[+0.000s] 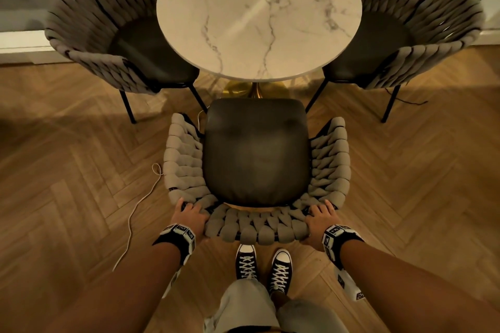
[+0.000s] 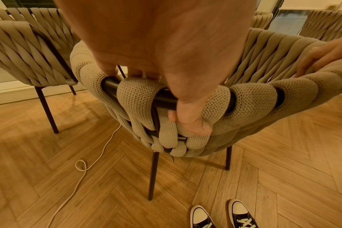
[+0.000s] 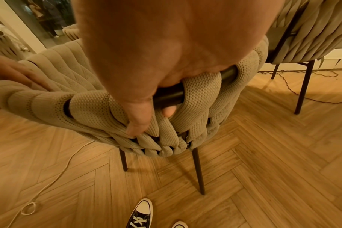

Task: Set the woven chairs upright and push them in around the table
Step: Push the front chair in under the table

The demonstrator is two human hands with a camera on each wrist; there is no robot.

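Note:
A woven chair [image 1: 257,154] with a dark seat stands upright on its legs in front of me, its seat front just short of the round marble table [image 1: 258,16]. My left hand [image 1: 189,215] grips the left end of its backrest rim [image 2: 166,98], thumb behind and fingers over the top. At the right end, my right hand [image 1: 320,215] grips the same rim [image 3: 172,94]. Two more woven chairs stand upright at the table: one at the left [image 1: 113,32], one at the right [image 1: 416,27].
A thin white cord [image 1: 135,213] lies looped on the herringbone wood floor left of the near chair. A dark cable [image 1: 405,101] trails under the right chair. My two dark sneakers [image 1: 263,267] stand just behind the backrest. A wall and skirting run behind the table.

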